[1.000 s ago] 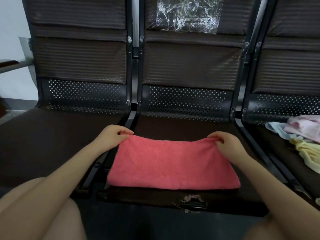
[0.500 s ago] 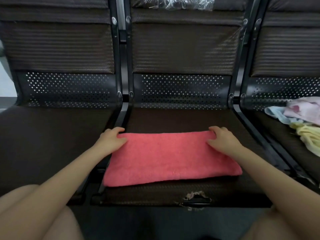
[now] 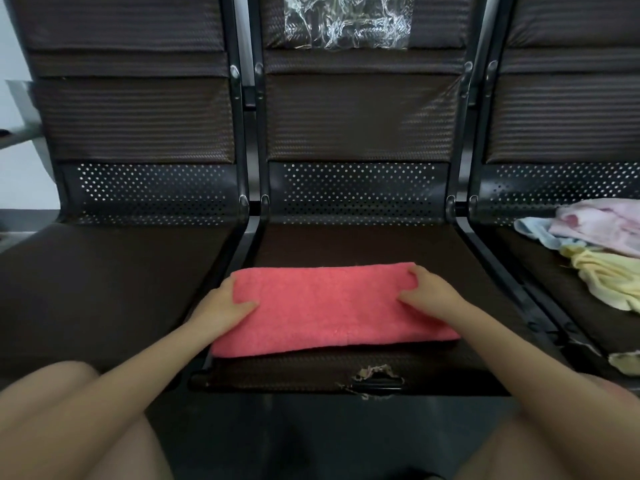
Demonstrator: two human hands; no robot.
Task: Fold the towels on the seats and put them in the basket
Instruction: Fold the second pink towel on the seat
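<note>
The left hand (image 3: 224, 304) grips the left end of the coral towel (image 3: 329, 308), thumb on top and fingers tucked under the edge. The towel lies folded into a long band on the middle seat (image 3: 346, 244), its long axis running left to right across the seat, near the front edge. The right hand (image 3: 427, 294) holds the towel's right end, thumb lying across the top, fingers curled over the far edge. Right of the towel, on the next seat, lies a loose heap: a blue towel (image 3: 535, 232), a pink towel (image 3: 602, 226) and a yellow towel (image 3: 609, 277). Clear plastic wrap (image 3: 348, 20) clings to the backrest behind the coral towel.
</note>
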